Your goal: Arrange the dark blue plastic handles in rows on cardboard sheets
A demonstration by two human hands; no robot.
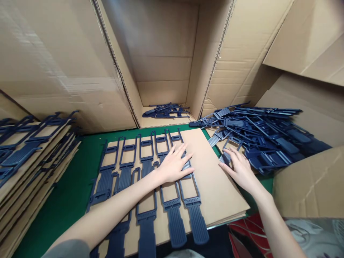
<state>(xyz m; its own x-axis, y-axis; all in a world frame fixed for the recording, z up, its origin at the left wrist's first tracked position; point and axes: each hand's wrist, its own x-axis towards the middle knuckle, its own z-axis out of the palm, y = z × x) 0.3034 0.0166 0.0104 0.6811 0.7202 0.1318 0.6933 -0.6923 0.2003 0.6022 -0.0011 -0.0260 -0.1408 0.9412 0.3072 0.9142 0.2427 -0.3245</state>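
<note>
Dark blue plastic frames [146, 148] with ribbed flat ends lie side by side in two rows on a cardboard sheet [212, 179]. My left hand [174, 165] rests palm down, fingers spread, over the right-hand frames and partly covers them. At the sheet's right edge, my right hand [240, 168] has its thumb and fingers around the ribbed part of another dark blue plastic frame [225, 157], at the near left side of a loose heap. The fingers hide some of that piece.
The tangled heap of frames [268, 132] spreads along the right, beside a cardboard flap [309, 182]. An open carton [166, 68] behind holds more frames [168, 110]. Cardboard layers with frames between them form a stack [40, 168] at left. Green table surface [67, 172] shows between.
</note>
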